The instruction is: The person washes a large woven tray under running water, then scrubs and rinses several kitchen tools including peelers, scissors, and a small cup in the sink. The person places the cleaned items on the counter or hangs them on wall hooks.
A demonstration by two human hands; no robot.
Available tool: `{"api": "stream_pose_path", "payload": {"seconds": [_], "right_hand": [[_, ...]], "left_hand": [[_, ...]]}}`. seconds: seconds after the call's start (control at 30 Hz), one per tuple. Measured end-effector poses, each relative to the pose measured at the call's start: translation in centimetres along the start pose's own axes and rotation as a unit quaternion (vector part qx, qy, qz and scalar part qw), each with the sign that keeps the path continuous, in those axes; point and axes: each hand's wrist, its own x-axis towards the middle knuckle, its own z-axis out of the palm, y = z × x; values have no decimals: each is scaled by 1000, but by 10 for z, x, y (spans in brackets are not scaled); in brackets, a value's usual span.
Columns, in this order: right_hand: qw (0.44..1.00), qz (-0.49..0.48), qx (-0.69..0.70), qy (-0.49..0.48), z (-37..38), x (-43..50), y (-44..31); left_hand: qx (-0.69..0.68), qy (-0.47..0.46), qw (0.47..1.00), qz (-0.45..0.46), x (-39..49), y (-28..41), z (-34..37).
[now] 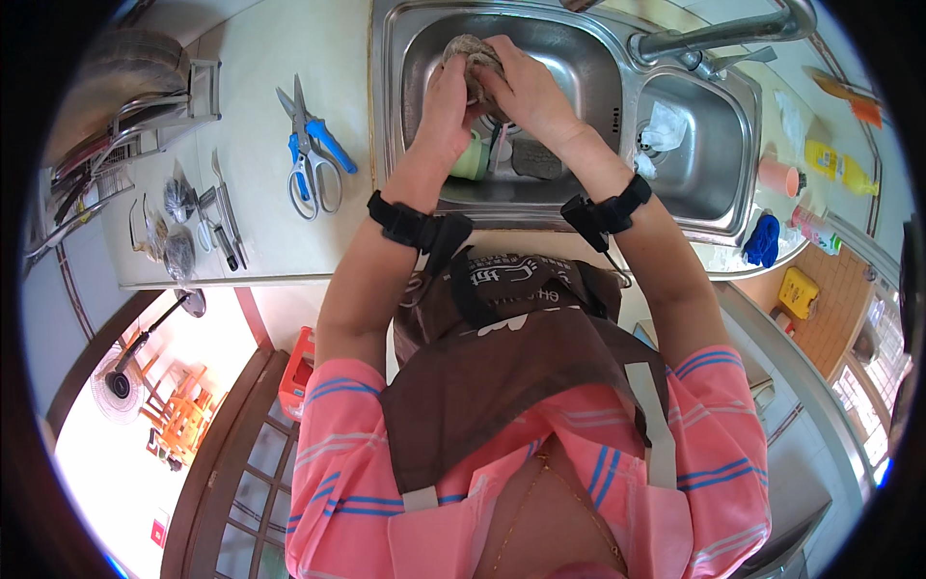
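Note:
Both hands are over the larger basin of a stainless steel double sink (593, 163), closed around a bunched grey-brown cloth (470, 51). My left hand (447, 105) grips its left and lower side; my right hand (524, 87) presses on it from the right, fingers curled over it. Under the hands, in the basin, a light green cup (474, 159) lies next to a dark rectangular pad (537, 159) with a textured surface. A thin pinkish item, too small to name, is between them. Part of the cloth is hidden by my fingers.
Kitchen scissors (312, 166) with a blue-handled tool lie on the counter left of the sink. A metal dish rack (206, 90) stands farther left. White crumpled pieces (664, 127) lie in the small basin, below the faucet (723, 36). A blue cloth (762, 240) and yellow bottle (839, 166) are at right.

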Motion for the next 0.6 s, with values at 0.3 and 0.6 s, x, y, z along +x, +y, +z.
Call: {"api": "stream_pose_path", "payload": {"seconds": [0.3,0.6], "right_hand": [[967,142,57,204,14,4,44],[850,203,482,58,-8,-23,3]], "left_hand": [[216,-105,966,95,-18,-3,-18],[-139,-89,974,-158,-25,-3,-22]]}}
